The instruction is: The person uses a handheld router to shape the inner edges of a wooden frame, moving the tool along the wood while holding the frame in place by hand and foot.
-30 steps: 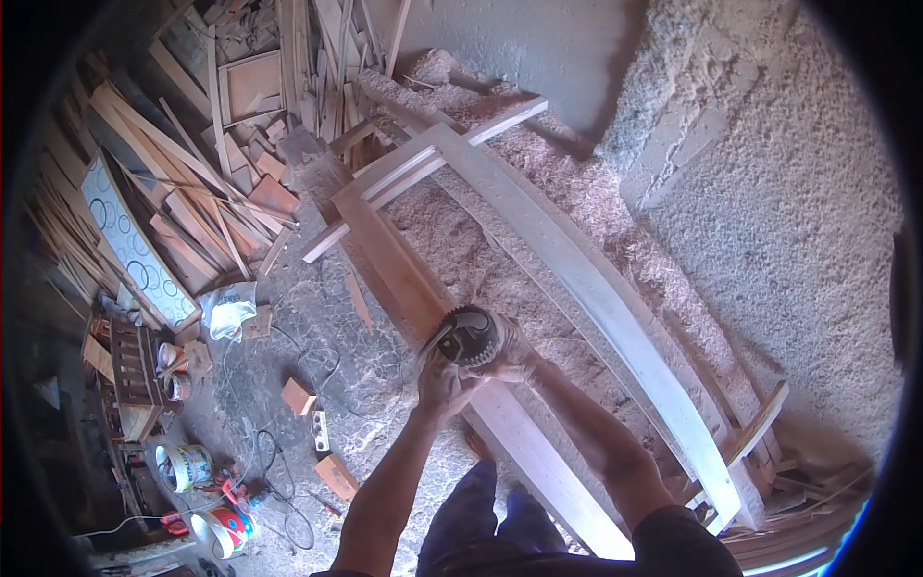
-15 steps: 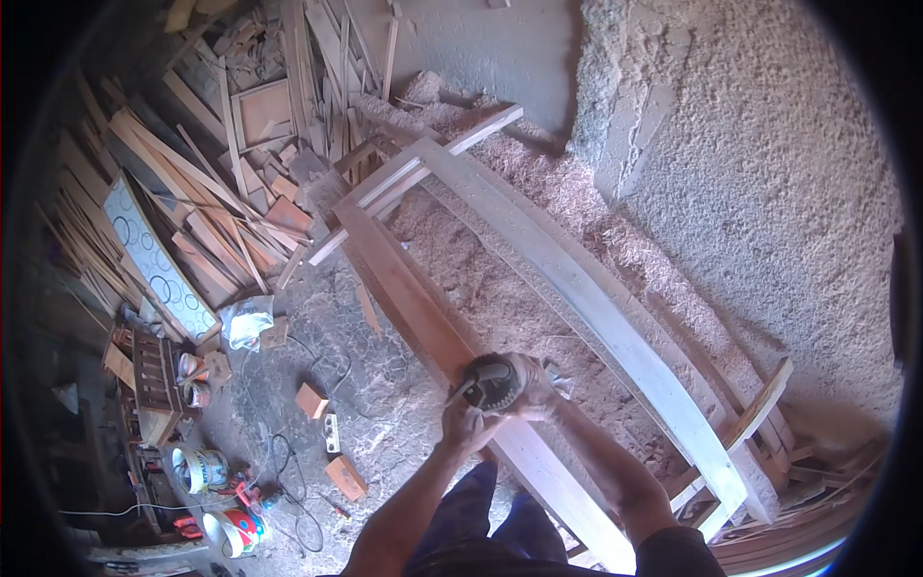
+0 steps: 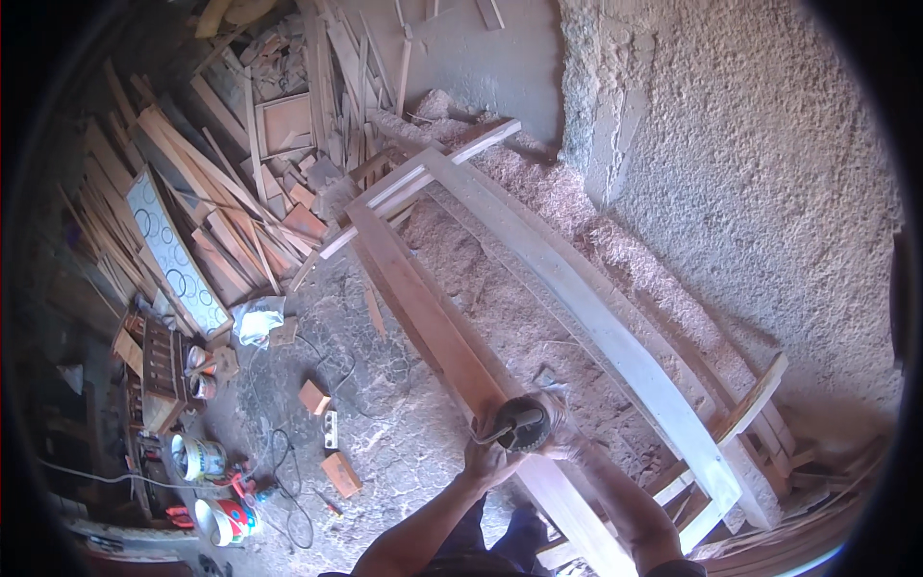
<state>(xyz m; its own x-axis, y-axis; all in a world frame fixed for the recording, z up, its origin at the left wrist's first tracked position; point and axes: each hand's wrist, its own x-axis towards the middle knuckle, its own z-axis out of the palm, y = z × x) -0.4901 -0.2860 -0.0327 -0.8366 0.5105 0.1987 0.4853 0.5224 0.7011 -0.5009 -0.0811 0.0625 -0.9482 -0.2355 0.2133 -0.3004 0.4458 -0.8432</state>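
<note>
Both my hands grip a dark round-topped tool (image 3: 522, 425) with a ribbed rim and a curved pale piece across its top; its exact kind is unclear. My left hand (image 3: 492, 464) is closed around its left side, and my right hand (image 3: 567, 438) wraps its right side. Beneath the tool runs the near board (image 3: 437, 322) of a long wooden frame, reddish brown beyond my hands and paler on my side. The frame's far board (image 3: 586, 322) lies to the right, roughly alongside, with a crosspiece (image 3: 399, 188) joining them at the far end. The tool's underside is hidden.
Scrap wood (image 3: 207, 207) is heaped at far left beside a patterned panel (image 3: 175, 255). Buckets (image 3: 229, 522), a cable (image 3: 288, 481) and wood blocks (image 3: 340, 474) are on the floor at left. Shavings (image 3: 635, 260) lie along the rough wall (image 3: 740, 173) at right.
The tool and both hands have moved nearer to me and slightly right along the near board. The tool's top now faces the view more squarely, and the view has shifted a little.
</note>
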